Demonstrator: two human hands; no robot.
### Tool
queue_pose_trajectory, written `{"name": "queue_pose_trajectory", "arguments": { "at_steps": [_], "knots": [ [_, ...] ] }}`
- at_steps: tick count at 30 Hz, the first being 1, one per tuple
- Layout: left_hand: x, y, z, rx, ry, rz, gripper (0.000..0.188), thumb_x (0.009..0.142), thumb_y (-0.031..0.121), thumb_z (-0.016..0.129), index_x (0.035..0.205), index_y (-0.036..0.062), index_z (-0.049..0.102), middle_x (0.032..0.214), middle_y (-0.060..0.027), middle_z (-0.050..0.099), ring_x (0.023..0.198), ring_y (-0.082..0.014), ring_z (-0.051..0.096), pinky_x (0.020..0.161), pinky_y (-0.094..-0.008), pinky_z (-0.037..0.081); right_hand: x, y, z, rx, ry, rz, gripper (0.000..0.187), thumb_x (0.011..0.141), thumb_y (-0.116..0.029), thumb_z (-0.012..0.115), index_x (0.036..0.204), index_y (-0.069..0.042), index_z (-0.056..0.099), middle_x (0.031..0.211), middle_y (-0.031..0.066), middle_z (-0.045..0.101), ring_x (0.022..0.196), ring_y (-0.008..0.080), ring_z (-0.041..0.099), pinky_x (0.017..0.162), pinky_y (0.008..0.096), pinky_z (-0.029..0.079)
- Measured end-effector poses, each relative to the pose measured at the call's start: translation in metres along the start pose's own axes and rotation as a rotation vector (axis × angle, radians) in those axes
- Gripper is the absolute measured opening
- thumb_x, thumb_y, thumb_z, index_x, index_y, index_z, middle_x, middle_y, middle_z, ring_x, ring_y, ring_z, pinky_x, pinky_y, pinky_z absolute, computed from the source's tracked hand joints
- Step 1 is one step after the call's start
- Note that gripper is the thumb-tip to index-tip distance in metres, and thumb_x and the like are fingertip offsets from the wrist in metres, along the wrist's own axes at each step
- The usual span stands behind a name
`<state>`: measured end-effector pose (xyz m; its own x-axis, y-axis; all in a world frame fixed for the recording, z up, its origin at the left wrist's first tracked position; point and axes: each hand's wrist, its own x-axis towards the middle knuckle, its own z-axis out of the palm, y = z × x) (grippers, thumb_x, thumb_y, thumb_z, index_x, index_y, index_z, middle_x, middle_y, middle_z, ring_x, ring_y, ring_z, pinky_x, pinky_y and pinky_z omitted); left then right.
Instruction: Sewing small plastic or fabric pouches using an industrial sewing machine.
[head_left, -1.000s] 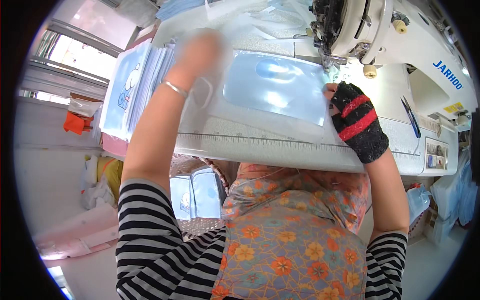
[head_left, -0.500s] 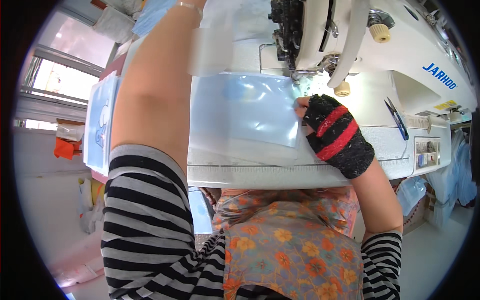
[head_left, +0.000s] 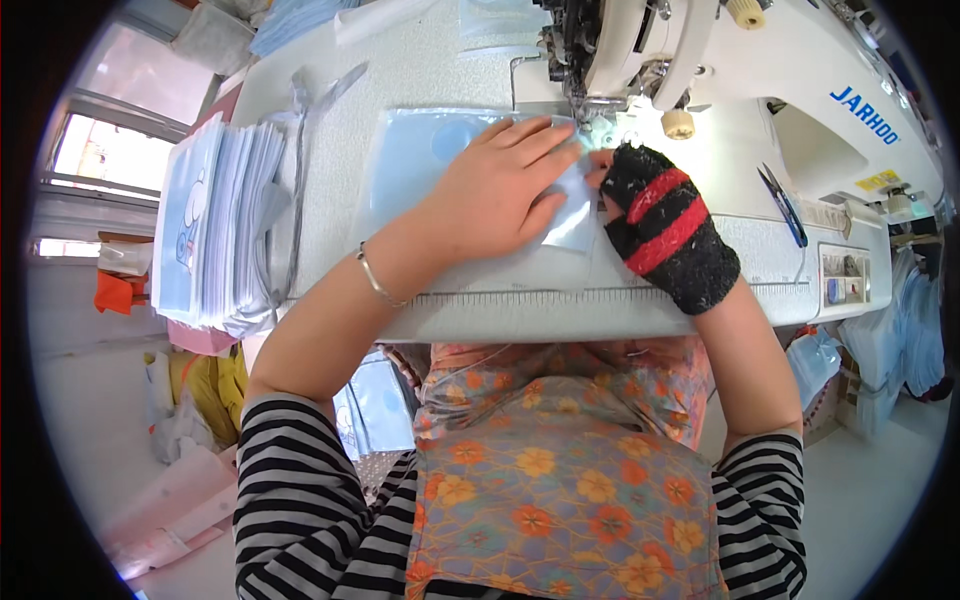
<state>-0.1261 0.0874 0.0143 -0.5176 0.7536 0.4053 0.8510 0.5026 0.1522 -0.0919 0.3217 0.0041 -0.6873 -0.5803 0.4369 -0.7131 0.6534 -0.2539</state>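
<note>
Left hand lies flat, palm down, fingers slightly apart, pressing on a light-blue plastic-film sheet, not clamped round it. Right hand, in a black fingerless knit glove with red stripes, has its bare fingertips bent at the sheet's right edge; cannot tell if they pinch it. Sheet is flat on the sewing table, upper right corner just beside the presser foot.

Nearest: floral apron, black-and-grey striped sleeves, metal bangle on left wrist. Below the table, left of the apron, folded blue printed pieces sit partly behind the left arm. Ruler scale runs along the table's front edge, left forearm crossing over it.

Left on table: upright stack of blue printed pieces, grey strip just beside it. Right on table: thread snips, tips pointing away, near a small compartment tray set into the surface. Off the table's right side, blue film sheets hang down.

Farther: white sewing machine across upper right, lamp glow by the needle area; blue bundle at upper left; window far left.
</note>
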Motion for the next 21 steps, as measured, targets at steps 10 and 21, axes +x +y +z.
{"name": "queue_pose_trajectory", "arguments": {
  "at_steps": [10,21],
  "knots": [
    [-0.001,0.020,0.015,0.035,0.050,-0.111,0.041,0.086,0.025,0.064,0.121,0.0031,0.059,0.138,-0.0205,0.055,0.130,-0.0389,0.051,0.107,-0.0556,0.040,-0.004,-0.005,0.005,0.004,0.021,0.040,0.035,0.081,0.001,0.058,0.115,-0.001,0.064,0.120,0.0160,0.064,0.108,0.0358,0.061,0.095,0.0433,0.050],
    [-0.009,0.032,0.008,0.022,0.076,-0.072,0.034,0.083,0.015,0.067,0.113,0.0008,0.062,0.121,-0.0147,0.062,0.115,-0.0320,0.060,0.098,-0.0461,0.048,-0.012,-0.009,0.005,-0.024,0.040,-0.036,0.032,0.082,0.001,0.058,0.114,-0.001,0.065,0.120,0.0162,0.064,0.109,0.0353,0.061,0.096,0.0429,0.050]
  ]
}}
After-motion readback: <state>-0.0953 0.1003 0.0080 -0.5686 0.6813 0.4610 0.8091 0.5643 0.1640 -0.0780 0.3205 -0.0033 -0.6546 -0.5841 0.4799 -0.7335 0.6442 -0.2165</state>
